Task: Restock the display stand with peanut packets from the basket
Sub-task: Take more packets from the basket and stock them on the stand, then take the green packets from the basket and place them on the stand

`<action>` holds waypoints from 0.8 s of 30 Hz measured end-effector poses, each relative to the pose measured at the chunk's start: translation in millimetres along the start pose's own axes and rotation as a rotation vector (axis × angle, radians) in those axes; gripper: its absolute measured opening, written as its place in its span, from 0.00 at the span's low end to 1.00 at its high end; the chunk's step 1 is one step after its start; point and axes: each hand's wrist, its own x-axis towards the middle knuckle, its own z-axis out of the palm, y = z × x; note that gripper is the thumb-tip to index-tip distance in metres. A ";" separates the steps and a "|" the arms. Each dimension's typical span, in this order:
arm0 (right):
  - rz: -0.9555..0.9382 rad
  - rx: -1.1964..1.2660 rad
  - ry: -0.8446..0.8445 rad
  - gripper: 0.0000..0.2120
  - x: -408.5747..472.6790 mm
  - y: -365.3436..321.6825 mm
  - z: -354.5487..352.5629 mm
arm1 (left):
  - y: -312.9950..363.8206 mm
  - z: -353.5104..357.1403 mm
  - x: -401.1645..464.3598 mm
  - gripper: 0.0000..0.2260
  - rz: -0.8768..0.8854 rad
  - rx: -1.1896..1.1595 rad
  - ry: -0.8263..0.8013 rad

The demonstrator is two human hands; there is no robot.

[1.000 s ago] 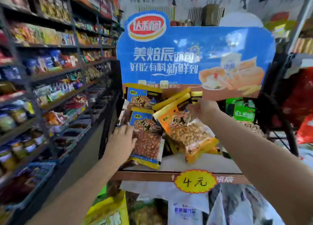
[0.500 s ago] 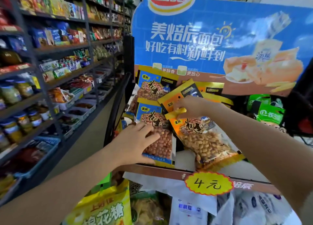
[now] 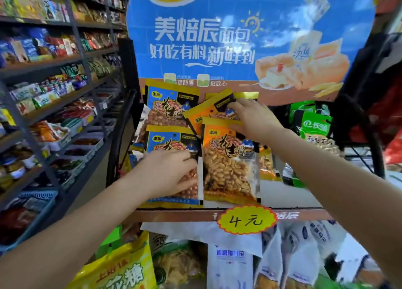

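Left hand (image 3: 167, 171) lies flat on a blue-labelled peanut packet (image 3: 171, 143); right hand (image 3: 252, 119) pinches the orange-labelled peanut packet (image 3: 228, 165) at centre frame, green snack bags (image 3: 313, 119) right.

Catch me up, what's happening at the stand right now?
A person is arranging peanut packets on the top shelf of the display stand. The left hand rests flat on the front blue peanut packet. The right hand reaches over the front orange peanut packet, thumb on its top edge, fingers touching the tilted orange packet behind it. Another blue packet stands at the back. A yellow price tag hangs on the shelf's front edge. No basket is in view.
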 end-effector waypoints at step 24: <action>1.150 0.412 -0.526 0.09 -747.1 210.5 31.4 | 682.4 118.0 120.6 0.12 0.806 -0.378 -0.690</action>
